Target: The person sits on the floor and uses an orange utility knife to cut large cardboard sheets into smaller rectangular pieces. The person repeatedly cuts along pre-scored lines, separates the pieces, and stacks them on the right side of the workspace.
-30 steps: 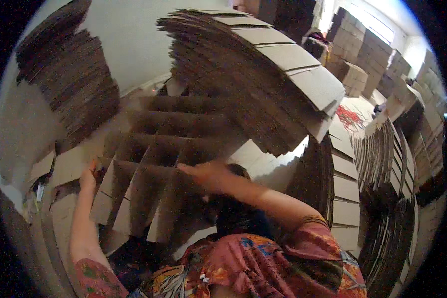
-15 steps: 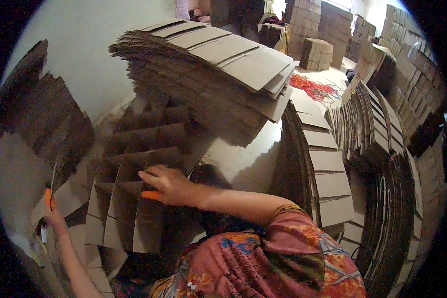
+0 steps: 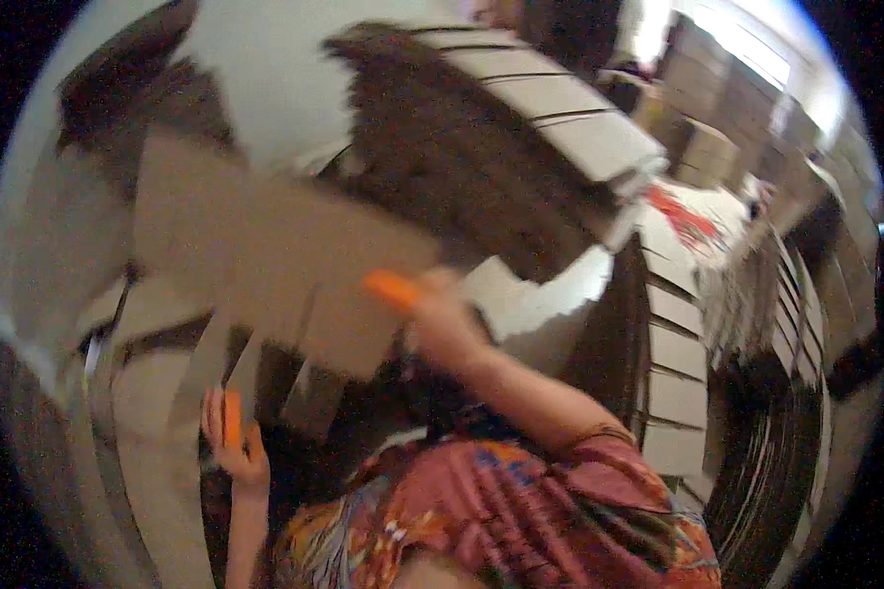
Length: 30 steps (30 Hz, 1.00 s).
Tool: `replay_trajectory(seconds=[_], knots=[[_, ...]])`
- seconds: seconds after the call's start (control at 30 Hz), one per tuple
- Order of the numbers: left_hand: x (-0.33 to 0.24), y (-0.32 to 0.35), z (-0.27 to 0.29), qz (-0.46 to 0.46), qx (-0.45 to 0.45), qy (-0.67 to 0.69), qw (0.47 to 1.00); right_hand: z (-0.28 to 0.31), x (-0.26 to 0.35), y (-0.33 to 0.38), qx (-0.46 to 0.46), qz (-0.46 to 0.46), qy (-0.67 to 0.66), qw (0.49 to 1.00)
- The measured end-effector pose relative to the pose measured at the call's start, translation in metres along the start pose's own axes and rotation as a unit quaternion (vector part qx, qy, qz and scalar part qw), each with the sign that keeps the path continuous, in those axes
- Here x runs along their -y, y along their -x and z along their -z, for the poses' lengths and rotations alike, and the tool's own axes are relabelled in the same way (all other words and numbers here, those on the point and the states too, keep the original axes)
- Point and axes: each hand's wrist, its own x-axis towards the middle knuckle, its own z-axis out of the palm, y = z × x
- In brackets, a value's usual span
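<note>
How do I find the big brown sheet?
Find the big layered cardboard stack at the top middle. Below and left of it, the sheet slants down toward the person's right hand. It's one broad, plain brown face, while the stack shows many thin edges.

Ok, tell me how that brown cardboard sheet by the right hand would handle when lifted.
The cardboard sheet is probably stiff, as its broad face shows no obvious sag. It may be light for its size, since it looks like plain cardboard, though blur hides its thickness.
</note>
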Motion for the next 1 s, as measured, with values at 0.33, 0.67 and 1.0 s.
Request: replay_trajectory(seconds=[0.33,0.67,1.0], knots=[[0.081,0.092,-0.049,0.263,-0.079,0.210,0.938,0.011,-0.035,-0.013,-0.075,0.265,-0.028,0.961],[0.075,0.085,-0.065,0.344,0.016,0.223,0.912,-0.019,-0.045,-0.002,-0.028,0.311,0.102,0.944],[0.071,0.083,-0.065,0.394,0.009,0.281,0.875,-0.034,-0.047,0.000,-0.010,0.314,0.206,0.927]])
